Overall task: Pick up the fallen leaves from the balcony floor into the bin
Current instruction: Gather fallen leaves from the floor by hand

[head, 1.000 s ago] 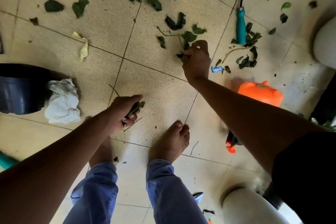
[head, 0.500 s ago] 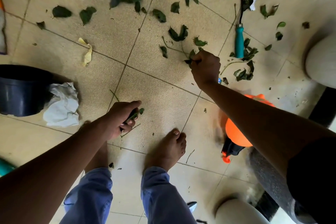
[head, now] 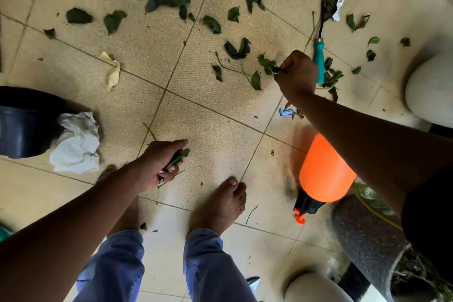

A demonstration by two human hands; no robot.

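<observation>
- Down low, left hand point(head: 160, 164) curled round a small bunch of green leaves point(head: 177, 158), held above the tiled balcony floor point(head: 208, 125) just ahead of the bare feet point(head: 220, 203).
- Further out, right hand point(head: 297, 74) closed in a pinch on a dark leaf point(head: 275, 69) at its fingertips, knuckles up, arm stretched across the orange sprayer point(head: 323, 169).
- Just left of that pinch, more loose leaves point(head: 236, 48) and thin stems flat on the tiles.
- Scattered across the upper tiles, many more dark green leaves point(head: 166, 0), well apart from one another.
- Beside the right hand, partly hidden by it, a teal-handled garden tool point(head: 319, 59), shaft pointing away, with white scraps and leaves piled at its far end.
- Near the right forearm, a small blue wrapper point(head: 286, 112) on the floor.
- At the left edge, a dark bin point(head: 22, 127), cut off by the frame, with crumpled white paper point(head: 76, 145) touching its side.
- Between bin and leaves, one yellowed leaf point(head: 113, 74) lying alone.
- At the right edge and lower right, pale rounded pots point(head: 429, 96), blurred, and a dark speckled pot point(head: 367, 240) with a yellow cord across it.
- Below, blue trouser legs point(head: 208, 267).
</observation>
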